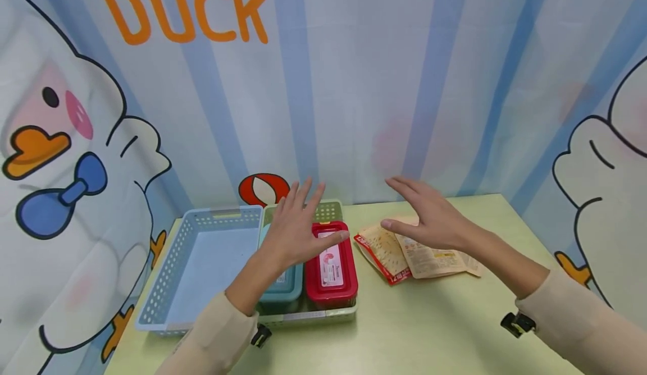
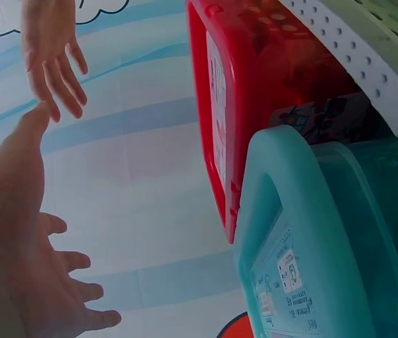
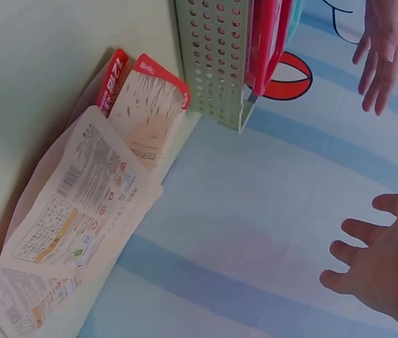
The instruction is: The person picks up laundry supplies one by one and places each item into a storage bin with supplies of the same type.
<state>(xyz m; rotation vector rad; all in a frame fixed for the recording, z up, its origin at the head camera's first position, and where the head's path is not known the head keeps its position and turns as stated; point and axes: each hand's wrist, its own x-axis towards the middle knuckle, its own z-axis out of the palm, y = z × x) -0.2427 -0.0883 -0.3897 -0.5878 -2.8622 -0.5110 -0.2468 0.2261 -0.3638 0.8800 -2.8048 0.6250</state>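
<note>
My left hand (image 1: 298, 229) hovers with spread fingers over the green basket (image 1: 331, 314), holding nothing. Inside that basket stand a red-lidded container (image 1: 349, 274) and a teal-lidded container (image 2: 304, 232), side by side; in the head view my left hand and forearm cover part of the teal one. To the right, my right hand (image 1: 429, 215) is raised with fingers extended above several beige food packets (image 1: 429, 257), apart from them. The packets lie overlapping on the table, one with a red edge (image 3: 163, 81). Both palms face inward, as the left wrist view also shows.
A pale blue basket (image 1: 217, 263) with nothing in it sits left of the green one, their sides close together. Behind the light green table (image 1: 404, 330) hangs a striped curtain (image 1: 354, 83) with duck drawings, reaching round both sides.
</note>
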